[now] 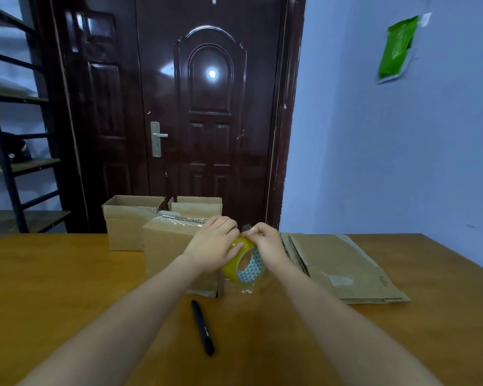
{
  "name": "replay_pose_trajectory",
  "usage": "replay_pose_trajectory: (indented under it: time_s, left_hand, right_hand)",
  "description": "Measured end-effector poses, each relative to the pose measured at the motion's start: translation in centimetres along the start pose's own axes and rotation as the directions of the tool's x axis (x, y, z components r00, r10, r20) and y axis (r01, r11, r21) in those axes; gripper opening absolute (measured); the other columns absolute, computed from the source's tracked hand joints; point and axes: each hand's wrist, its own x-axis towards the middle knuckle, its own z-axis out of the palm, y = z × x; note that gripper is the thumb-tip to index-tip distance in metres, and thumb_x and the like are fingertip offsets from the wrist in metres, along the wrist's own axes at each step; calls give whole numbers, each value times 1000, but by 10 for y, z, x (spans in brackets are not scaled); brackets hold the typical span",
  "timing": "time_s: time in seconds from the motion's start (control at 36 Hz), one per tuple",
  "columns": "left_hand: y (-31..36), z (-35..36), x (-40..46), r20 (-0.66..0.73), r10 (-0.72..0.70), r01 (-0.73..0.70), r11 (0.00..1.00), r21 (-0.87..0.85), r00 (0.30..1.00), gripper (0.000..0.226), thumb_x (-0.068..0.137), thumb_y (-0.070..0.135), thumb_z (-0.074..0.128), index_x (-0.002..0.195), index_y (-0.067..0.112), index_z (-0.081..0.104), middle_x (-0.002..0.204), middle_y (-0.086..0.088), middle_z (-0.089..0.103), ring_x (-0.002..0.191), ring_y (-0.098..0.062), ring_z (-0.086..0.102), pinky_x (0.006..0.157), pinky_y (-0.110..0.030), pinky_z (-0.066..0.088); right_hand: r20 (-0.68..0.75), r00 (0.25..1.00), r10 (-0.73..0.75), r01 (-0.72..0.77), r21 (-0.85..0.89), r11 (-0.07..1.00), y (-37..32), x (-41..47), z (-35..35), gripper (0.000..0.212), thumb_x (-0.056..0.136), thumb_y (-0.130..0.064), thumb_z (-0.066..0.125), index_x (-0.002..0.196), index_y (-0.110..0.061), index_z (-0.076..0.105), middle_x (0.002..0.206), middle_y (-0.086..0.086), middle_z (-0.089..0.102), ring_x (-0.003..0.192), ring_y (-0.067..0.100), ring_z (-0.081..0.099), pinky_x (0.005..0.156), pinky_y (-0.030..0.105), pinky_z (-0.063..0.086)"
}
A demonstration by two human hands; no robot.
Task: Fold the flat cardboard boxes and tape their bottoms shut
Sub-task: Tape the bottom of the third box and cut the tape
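Standing along the far edge of the bench [53, 274], toward its left half, two open-topped boxes [131, 221] wait out of the way, apparently finished, while a third box [169, 246] sits just in front of them with its taped seam facing up, close to the person so the bottom can be worked on. Nearer the front edge a black marker [202, 327] lies loose on the wood. Over the middle of the bench the left hand [215, 243] curls round the yellow tape roll [241, 261] and steadies it upright in the air just right of the taped box, its fingers wrapped over the rim. The right hand [265, 242] meets it at the top of the roll, fingertips pinched together there, probably picking at the tape's loose end, though the end itself is too small to make out. Toward the right edge a stack of flat cardboard boxes [343, 263] lies within easy reach, not yet folded.
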Motion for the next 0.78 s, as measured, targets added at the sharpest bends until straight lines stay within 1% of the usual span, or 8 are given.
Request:
replay_pose_trajectory:
  time_s: [0.06, 0.14, 0.28, 0.36, 0.47, 0.56, 0.69, 0.78]
  left_hand:
    - [5, -4, 0, -21, 17, -16, 999, 41, 1000, 44, 90, 44, 39, 92, 11, 69, 93, -2, 63, 92, -22, 59, 91, -32, 37]
    - [14, -8, 1, 19, -54, 52, 994, 99, 998, 53, 92, 48, 35, 101, 9, 68, 97, -3, 64, 98, -24, 59, 100, -37, 31]
    - [28, -25, 5, 191, -332, 318, 943, 102, 924, 83, 84, 63, 1, 112, 12, 60, 110, -2, 59, 111, -24, 48, 105, -38, 18]
    - [24, -25, -1, 210, -411, 403, 912, 83, 887, 90, 79, 69, -2, 114, 14, 60, 116, -2, 59, 112, -23, 47, 101, -41, 22]
    - [19, -20, -16, 48, -375, 364, 918, 156, 926, 65, 87, 61, 25, 85, 13, 69, 85, -5, 55, 82, -24, 53, 74, -38, 36]
    - [17, -20, -24, 36, -419, 413, 904, 112, 907, 62, 86, 61, 29, 82, 14, 69, 80, -5, 53, 76, -23, 54, 61, -34, 44]
    - [16, -23, -24, 143, -463, 463, 886, 37, 875, 78, 81, 67, 13, 103, 13, 65, 101, -4, 50, 97, -22, 47, 73, -33, 45]
    - [17, -21, -23, 137, -482, 488, 872, -18, 866, 85, 78, 69, 7, 111, 13, 62, 110, -3, 46, 106, -21, 40, 78, -30, 46]
  right_hand:
    - [-1, 1000, -9, 9, 53, 999, -6, -2, 0, 25, 88, -2, 58, 66, -9, 48, 66, 1, 56, 66, 7, 53, 63, 14, 43]
    - [-2, 1000, -28, 28, 97, 995, -16, -4, -2, 28, 89, -1, 57, 65, -10, 48, 63, -4, 53, 63, 4, 51, 58, 9, 42]
    - [20, 999, -41, 37, 154, 987, -32, -8, -5, 25, 90, 1, 53, 67, -9, 51, 95, 13, 71, 82, 11, 65, 67, 16, 50]
    - [33, 998, -50, 45, 139, 989, -38, -10, -4, 23, 91, 0, 52, 69, -8, 53, 103, 16, 70, 93, 20, 66, 78, 23, 52]
    - [78, 996, -38, 30, 99, 995, -35, -12, 5, 25, 91, 0, 53, 68, -11, 53, 104, 16, 70, 99, 24, 65, 87, 32, 51]
    - [89, 996, -18, 9, 98, 995, -31, -13, 12, 24, 92, -2, 52, 70, -11, 53, 105, 14, 70, 101, 24, 64, 89, 34, 51]
    - [96, 995, 7, -22, 159, 987, -32, -14, 19, 24, 93, -1, 50, 70, -9, 52, 106, 17, 70, 95, 24, 64, 81, 31, 52]
    - [98, 995, 8, -22, 145, 989, -33, -12, 19, 23, 93, -3, 51, 71, -10, 54, 104, 14, 70, 95, 23, 65, 81, 32, 52]
